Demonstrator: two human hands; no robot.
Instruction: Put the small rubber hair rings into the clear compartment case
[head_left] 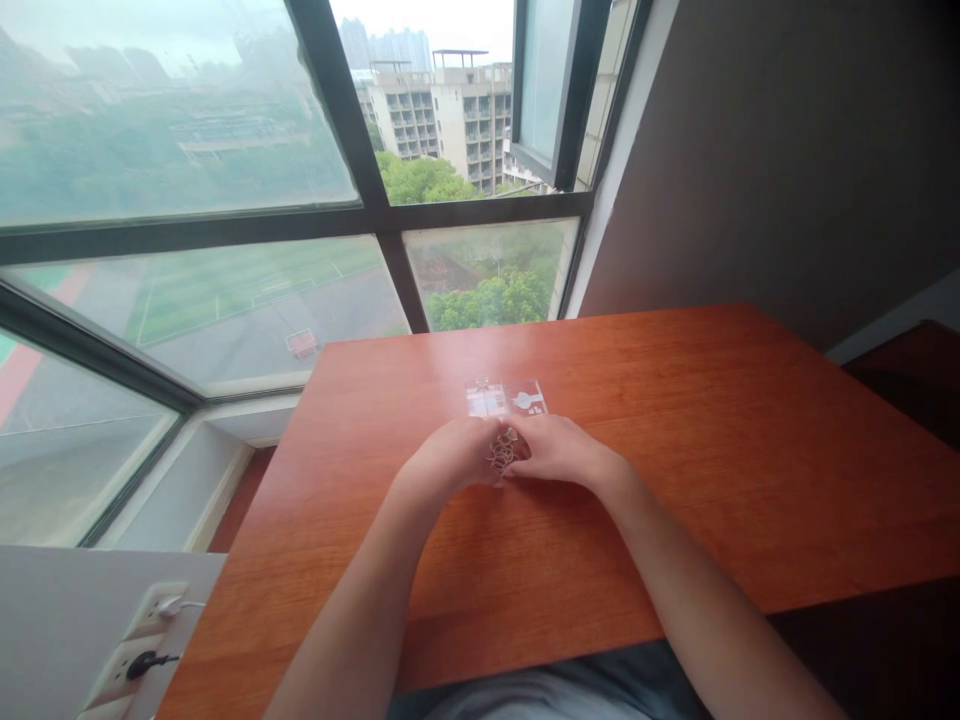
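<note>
My left hand [448, 458] and my right hand [556, 449] meet at the middle of a reddish wooden table [712, 450]. Their fingers are curled in together around a small bundle of thin silvery wire pieces [503, 450], which may be paper clips; they are too small to name surely. Just beyond my fingertips a small clear plastic box [505, 397] lies flat on the table, with white markings on it. Both forearms reach in from the near edge.
A large dark-framed window [375, 210] runs along the far and left sides, with one pane swung open at the top right. A dark wall [787, 150] stands to the right. A wall socket with plugs [142, 645] is at the lower left.
</note>
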